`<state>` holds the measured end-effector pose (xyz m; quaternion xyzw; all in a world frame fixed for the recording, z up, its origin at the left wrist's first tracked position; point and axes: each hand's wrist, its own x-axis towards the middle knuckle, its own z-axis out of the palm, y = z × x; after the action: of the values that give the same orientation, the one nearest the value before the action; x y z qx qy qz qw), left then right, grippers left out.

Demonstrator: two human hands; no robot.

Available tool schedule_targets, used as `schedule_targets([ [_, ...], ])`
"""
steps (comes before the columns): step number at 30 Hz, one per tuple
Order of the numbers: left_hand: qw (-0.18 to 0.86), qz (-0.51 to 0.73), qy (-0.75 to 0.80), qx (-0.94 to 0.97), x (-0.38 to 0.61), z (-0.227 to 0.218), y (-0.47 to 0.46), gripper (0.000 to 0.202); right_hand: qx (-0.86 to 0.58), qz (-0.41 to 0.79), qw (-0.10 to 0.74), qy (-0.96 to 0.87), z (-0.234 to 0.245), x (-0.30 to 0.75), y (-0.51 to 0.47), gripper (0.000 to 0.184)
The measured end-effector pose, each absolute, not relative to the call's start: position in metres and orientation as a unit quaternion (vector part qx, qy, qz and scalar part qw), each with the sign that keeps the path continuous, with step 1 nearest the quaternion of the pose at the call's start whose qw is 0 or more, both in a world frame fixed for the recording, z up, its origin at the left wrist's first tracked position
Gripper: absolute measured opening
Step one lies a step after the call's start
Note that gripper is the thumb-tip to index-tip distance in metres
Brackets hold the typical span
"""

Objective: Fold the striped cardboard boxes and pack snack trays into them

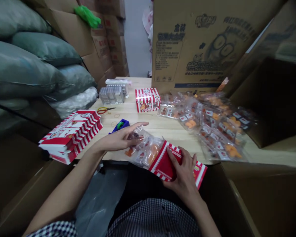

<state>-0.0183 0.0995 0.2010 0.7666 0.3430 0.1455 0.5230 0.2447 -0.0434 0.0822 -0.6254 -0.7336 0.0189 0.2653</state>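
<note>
A clear plastic packet point(144, 149) with orange pieces inside lies at the mouth of a red-and-white striped carton point(166, 158), partly inside it as far as I can see. My left hand point(124, 136) is closed on the packet's far left end, thumb below and fingers over it. Around the carton's body my right hand point(185, 168) is wrapped, its index finger lying along the red panel. The carton is tilted, its mouth pointing left, over the table's front edge.
Flattened striped cartons point(71, 135) are stacked at left. Scissors point(106, 110), a blue tape dispenser point(120, 125), clear plastic boxes point(112, 94) and a made-up striped box point(148, 100) stand behind. Many packets point(212, 121) lie at right, before a large cardboard box point(199, 46). Sacks point(22, 69) line the left.
</note>
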Motion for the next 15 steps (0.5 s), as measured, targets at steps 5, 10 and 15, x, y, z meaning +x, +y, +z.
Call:
schedule_targets([
  [5, 0.531, 0.207, 0.346, 0.745, -0.019, 0.21, 0.106, 0.068, -0.649, 0.019, 0.287, -0.704, 0.086, 0.255, -0.049, 0.108],
  [10, 0.585, 0.189, 0.309, 0.725, -0.019, 0.212, 0.106, 0.06, -0.652, 0.009, 0.289, -0.701, 0.088, 0.257, -0.052, 0.111],
  [15, 0.605, 0.229, 0.318, 0.693, -0.021, 0.202, 0.094, 0.051, -0.642, -0.017, 0.298, -0.706, 0.081, 0.258, -0.051, 0.113],
])
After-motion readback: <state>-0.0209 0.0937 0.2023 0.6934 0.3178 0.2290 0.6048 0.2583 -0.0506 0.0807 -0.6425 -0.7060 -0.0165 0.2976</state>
